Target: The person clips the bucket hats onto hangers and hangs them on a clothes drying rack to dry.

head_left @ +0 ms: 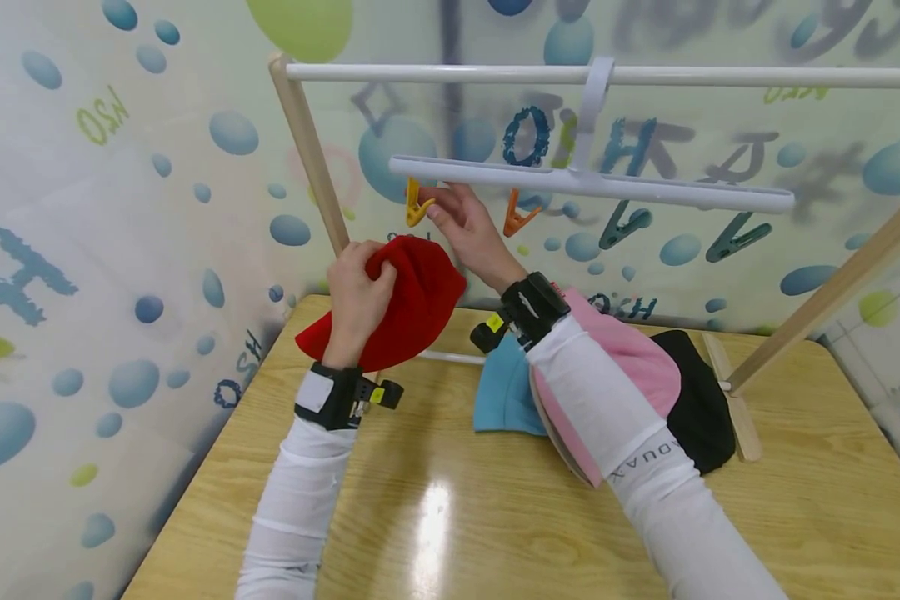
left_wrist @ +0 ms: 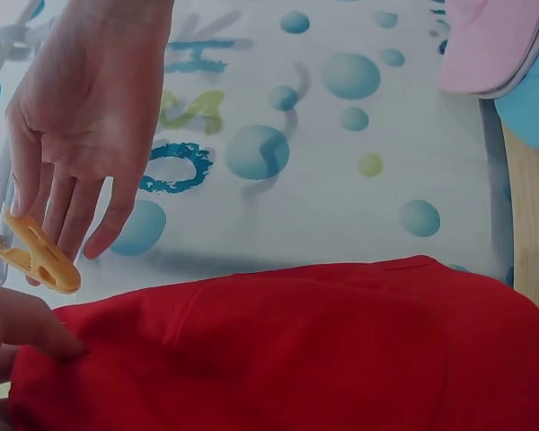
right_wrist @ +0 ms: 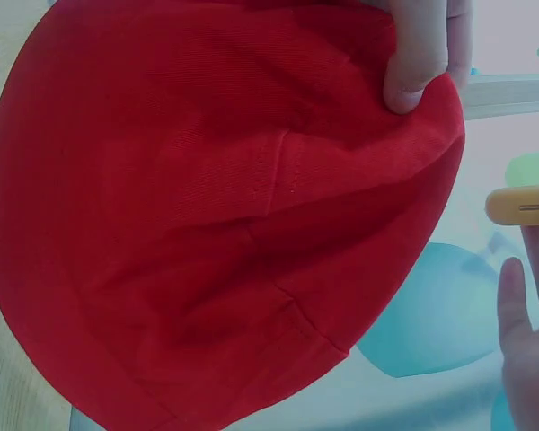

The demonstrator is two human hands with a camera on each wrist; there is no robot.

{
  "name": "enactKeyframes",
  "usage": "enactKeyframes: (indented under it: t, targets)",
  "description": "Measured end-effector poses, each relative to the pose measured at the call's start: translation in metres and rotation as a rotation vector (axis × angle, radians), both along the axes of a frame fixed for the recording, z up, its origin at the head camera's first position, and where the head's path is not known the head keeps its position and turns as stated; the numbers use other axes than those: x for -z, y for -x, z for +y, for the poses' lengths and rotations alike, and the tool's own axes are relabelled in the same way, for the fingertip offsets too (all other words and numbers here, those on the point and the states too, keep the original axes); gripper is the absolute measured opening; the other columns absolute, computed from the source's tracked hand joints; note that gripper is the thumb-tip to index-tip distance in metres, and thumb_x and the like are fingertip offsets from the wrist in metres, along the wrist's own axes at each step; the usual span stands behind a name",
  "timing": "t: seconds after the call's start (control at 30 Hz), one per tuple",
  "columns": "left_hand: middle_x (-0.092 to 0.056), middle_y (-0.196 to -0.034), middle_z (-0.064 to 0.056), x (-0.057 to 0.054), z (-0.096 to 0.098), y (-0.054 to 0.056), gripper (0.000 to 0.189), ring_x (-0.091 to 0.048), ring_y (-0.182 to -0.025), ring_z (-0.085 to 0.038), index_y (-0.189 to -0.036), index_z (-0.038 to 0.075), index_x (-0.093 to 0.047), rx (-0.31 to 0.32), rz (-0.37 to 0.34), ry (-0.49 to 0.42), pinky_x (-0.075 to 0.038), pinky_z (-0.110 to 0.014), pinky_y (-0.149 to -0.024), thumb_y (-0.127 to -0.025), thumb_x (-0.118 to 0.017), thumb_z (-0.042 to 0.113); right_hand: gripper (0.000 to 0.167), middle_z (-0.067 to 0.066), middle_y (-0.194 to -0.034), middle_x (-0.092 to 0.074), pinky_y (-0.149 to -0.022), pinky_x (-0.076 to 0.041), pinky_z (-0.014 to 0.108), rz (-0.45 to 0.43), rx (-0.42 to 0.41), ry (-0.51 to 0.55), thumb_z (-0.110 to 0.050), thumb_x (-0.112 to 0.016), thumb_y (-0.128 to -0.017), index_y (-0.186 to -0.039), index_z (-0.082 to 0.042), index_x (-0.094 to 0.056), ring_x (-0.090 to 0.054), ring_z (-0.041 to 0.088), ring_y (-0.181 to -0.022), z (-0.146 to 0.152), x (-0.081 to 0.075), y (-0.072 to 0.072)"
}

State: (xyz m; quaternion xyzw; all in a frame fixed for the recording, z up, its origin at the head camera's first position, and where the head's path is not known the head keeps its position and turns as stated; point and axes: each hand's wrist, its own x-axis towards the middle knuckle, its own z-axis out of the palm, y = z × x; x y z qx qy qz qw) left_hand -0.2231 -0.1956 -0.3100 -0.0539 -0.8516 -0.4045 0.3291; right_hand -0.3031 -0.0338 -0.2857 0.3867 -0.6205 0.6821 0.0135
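at frame center, left hand (head_left: 357,293) grips the red cap (head_left: 405,308) by its edge, held up off the table (head_left: 435,517). right hand (head_left: 468,227) just above it, fingers loosely extended, touching the yellow clip (head_left: 416,204) (hanging from the white hanger bar (head_left: 645,190)); not gripping anything.

Straight fingers (left_wrist: 72,215) of the right hand (left_wrist: 81,117) seemingly touch the yellow clip (left_wrist: 38,260) above the red cap (left_wrist: 296,350).
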Motion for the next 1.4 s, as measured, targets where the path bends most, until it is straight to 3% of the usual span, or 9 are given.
enactKeyframes:
  t: [0.13,0.27,0.63,0.9,1.2,1.4]
  targets:
    - [-0.063,-0.1,-0.021,-0.003,0.0,0.0,0.018,-0.056,-0.089,-0.033,-0.104,-0.007,-0.067,0.0,-0.008,0.017,-0.051,-0.046,-0.079,-0.091,-0.059,0.002,0.043,0.018,-0.14,-0.047,-0.103,-0.037,0.031,0.038,-0.019,-0.043,-0.001,-0.044,-0.101,-0.143,0.005,-0.037,-0.049,0.022,-0.124,-0.001,-0.002,0.0]
    - [-0.063,-0.103,-0.02,-0.004,0.001,-0.001,0.019,-0.056,-0.091,-0.032,-0.107,-0.006,-0.067,-0.003,-0.026,0.029,-0.051,-0.045,-0.082,-0.092,-0.06,0.003,0.042,0.017,-0.138,-0.05,-0.102,-0.039,0.03,-0.003,-0.014,-0.066,-0.002,-0.046,-0.1,-0.141,0.003,-0.039,-0.05,0.02,-0.124,-0.003,-0.002,-0.003]
    - [-0.065,-0.103,-0.02,-0.001,0.006,0.001,0.021,-0.058,-0.091,-0.031,-0.108,-0.006,-0.068,0.015,-0.034,0.096,-0.052,-0.043,-0.083,-0.091,-0.063,0.005,0.039,0.025,-0.128,-0.054,-0.101,-0.04,0.034,-0.052,-0.078,0.021,0.003,-0.046,-0.099,-0.137,0.007,-0.04,-0.053,0.025,-0.118,-0.011,0.004,-0.006]
    - [-0.065,-0.101,-0.021,0.002,0.003,0.001,0.019,-0.058,-0.09,-0.033,-0.105,-0.007,-0.069,0.006,-0.002,0.092,-0.052,-0.045,-0.081,-0.09,-0.063,0.003,0.037,0.016,-0.129,-0.056,-0.099,-0.042,0.034,-0.053,0.017,-0.064,-0.004,-0.053,-0.098,-0.134,0.001,-0.048,-0.051,0.02,-0.118,-0.017,0.005,-0.012]
    - [-0.064,-0.096,-0.022,-0.005,-0.003,-0.004,0.016,-0.058,-0.088,-0.034,-0.1,-0.009,-0.069,-0.009,0.103,0.075,-0.052,-0.046,-0.079,-0.089,-0.061,0.0,0.035,0.015,-0.124,-0.058,-0.099,-0.042,0.035,-0.059,0.021,-0.071,-0.004,-0.051,-0.099,-0.134,0.001,-0.05,-0.051,0.021,-0.117,-0.023,0.004,-0.008]
    - [-0.064,-0.096,-0.023,-0.011,-0.006,-0.007,0.017,-0.059,-0.088,-0.035,-0.101,-0.009,-0.068,-0.028,0.113,0.072,-0.052,-0.047,-0.08,-0.091,-0.06,0.0,0.037,0.015,-0.13,-0.055,-0.098,-0.041,0.033,-0.037,0.02,-0.07,-0.004,-0.049,-0.099,-0.136,0.001,-0.047,-0.05,0.02,-0.119,-0.027,0.005,-0.006]
